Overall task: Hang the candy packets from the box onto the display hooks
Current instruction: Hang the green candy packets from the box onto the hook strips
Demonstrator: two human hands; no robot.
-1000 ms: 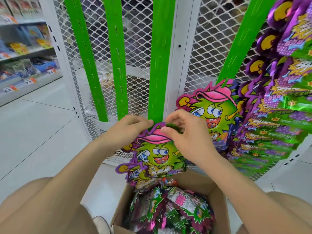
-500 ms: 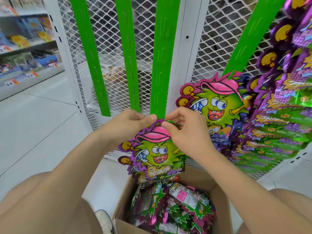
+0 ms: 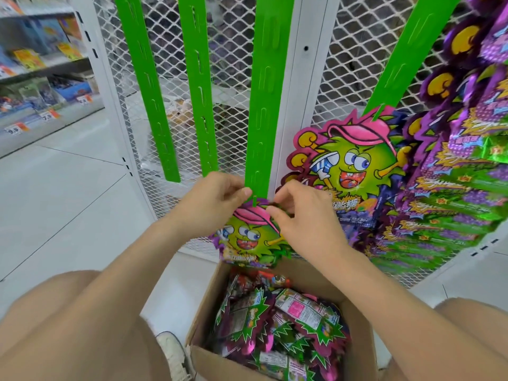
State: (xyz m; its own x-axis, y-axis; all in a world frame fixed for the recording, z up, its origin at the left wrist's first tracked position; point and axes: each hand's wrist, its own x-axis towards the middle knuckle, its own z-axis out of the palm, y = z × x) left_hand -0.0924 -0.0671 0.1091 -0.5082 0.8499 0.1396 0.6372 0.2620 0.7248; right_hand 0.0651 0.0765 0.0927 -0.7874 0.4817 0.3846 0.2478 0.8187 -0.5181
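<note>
A candy packet [image 3: 248,237] with a green cartoon face and pink cap hangs at the bottom end of the middle green display strip [image 3: 262,105]. My left hand [image 3: 211,199] pinches the packet's top left edge. My right hand [image 3: 305,215] pinches its top right edge. A small green tab of the strip pokes up through the packet's top between my thumbs. Below, an open cardboard box [image 3: 209,306] holds several more packets [image 3: 288,320]. Another packet [image 3: 349,163] hangs from the strip [image 3: 406,50] on the right.
Two bare green strips [image 3: 148,86] [image 3: 199,86] hang on the white mesh panel [image 3: 346,67] to the left. A dense row of purple and green packets [image 3: 467,171] fills the right side. Store shelves [image 3: 41,78] stand at far left. My knees flank the box.
Both hands have raised the packet from just above the box up to the bottom of the middle green strip, and the strip's tab now shows through the packet's top.
</note>
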